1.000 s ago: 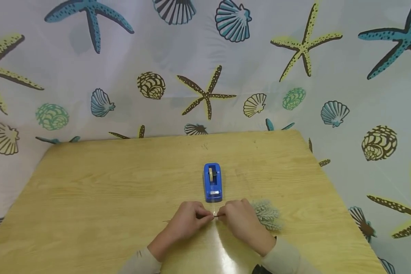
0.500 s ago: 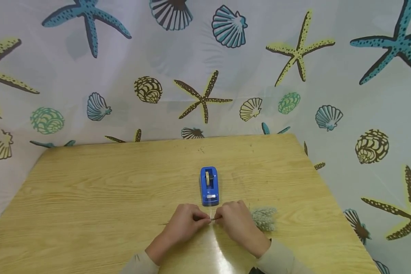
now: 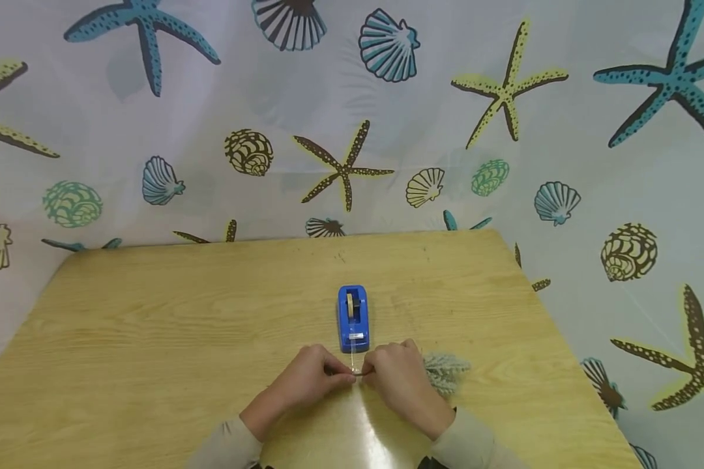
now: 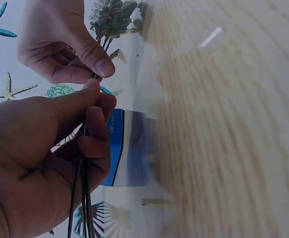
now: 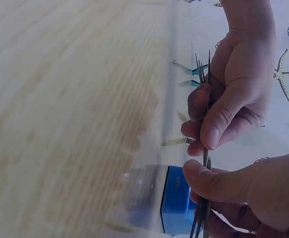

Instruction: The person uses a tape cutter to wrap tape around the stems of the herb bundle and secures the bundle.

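Observation:
A bundle of thin dark stems (image 4: 85, 198) with fuzzy grey-green heads (image 3: 446, 372) lies across both hands. My left hand (image 3: 311, 376) holds the lower stems between thumb and curled fingers, their ends trailing past the palm in the left wrist view. Close beside it, my right hand (image 3: 400, 383) pinches the stems nearer the heads, which stick out on its right. A short stretch of stem shows between the fingertips. From the blue tape dispenser (image 3: 353, 316), just ahead of the hands, a clear strip of tape (image 3: 353, 358) runs to the stems at this gap.
The hands work near the front of a wood-grain table (image 3: 170, 326). Behind and beside it hangs a white cloth (image 3: 199, 137) printed with starfish and shells. Light glares off the tabletop below the hands.
The camera view has shifted slightly, moving the scene left. Both hands keep their grip on the stems, with the tape between them and the dispenser showing a little more plainly.

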Tool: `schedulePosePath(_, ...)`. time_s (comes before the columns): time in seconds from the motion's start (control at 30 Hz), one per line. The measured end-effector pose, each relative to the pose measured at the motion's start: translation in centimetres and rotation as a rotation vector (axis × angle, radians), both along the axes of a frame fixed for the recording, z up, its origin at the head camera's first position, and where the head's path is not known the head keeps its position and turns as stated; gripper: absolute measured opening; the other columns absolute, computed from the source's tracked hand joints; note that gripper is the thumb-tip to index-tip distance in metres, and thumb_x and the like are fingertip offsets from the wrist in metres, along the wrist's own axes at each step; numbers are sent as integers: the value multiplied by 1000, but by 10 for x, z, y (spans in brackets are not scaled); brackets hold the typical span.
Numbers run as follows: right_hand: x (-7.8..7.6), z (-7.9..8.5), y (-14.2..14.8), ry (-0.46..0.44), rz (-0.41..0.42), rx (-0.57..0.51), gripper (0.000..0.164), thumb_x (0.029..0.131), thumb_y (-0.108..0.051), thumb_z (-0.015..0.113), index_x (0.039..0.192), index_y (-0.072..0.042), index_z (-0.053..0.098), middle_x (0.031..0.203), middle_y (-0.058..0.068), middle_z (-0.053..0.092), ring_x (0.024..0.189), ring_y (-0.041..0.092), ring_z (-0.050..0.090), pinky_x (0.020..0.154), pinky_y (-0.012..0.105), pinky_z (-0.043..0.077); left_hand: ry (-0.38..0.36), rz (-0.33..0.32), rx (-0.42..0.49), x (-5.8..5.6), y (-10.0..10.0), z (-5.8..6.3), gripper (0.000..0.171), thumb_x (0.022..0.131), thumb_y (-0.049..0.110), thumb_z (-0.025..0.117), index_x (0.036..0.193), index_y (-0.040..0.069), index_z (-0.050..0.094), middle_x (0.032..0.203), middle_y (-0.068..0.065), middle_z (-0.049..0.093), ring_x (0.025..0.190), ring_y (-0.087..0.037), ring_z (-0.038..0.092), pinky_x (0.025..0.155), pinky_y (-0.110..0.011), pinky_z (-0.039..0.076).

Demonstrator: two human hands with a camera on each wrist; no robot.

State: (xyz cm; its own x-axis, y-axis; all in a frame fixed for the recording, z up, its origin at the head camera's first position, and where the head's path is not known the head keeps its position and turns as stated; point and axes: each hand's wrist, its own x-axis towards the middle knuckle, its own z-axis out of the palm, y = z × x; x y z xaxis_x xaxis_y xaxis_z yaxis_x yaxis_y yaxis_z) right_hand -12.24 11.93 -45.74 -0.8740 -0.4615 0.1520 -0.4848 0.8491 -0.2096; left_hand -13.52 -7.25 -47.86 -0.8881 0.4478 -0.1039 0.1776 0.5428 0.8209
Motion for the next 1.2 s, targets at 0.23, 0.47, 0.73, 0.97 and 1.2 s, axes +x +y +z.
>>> schedulePosePath(0.23,-2,1,0,-21,16,-22,10,77,-29,85,77,-24,76,75,-10,73,67,4,63,73,32,41,146,-52,-26,2,-1,-1,10,91,13,72,92,7,80,86,-2,77,75,-6,66,67,-21,53)
schedulePosePath(0.47,-6,11,6,-108,55,76,12,87,-33,76,94,-24,81,87,-6,76,77,11,67,79,38,44,230,-4,-40,4,6,-1,7,90,13,74,88,10,80,84,1,77,77,-6,69,71,-21,54)
schedulePosePath(0.73,-5,9,8,-128,45,61,7,87,-30,76,88,-26,82,86,-9,78,78,14,68,85,43,43,210,43,-23,9,9,1,6,87,13,76,85,8,79,80,1,75,71,-6,67,67,-19,53)
schedulePosePath(0.97,-1,5,7,-107,38,21,6,82,-31,79,84,-26,82,84,-10,77,75,10,68,80,39,39,159,61,-7,13,8,-6,8,87,17,77,84,10,79,80,3,76,72,-3,66,68,-19,53)
schedulePosePath(1.2,-5,5,5,-50,19,2,6,79,-30,82,81,-24,82,80,-9,76,71,12,64,79,39,43,119,34,-12,5,4,-1,8,91,17,74,88,11,79,82,5,75,76,-4,64,70,-21,53)
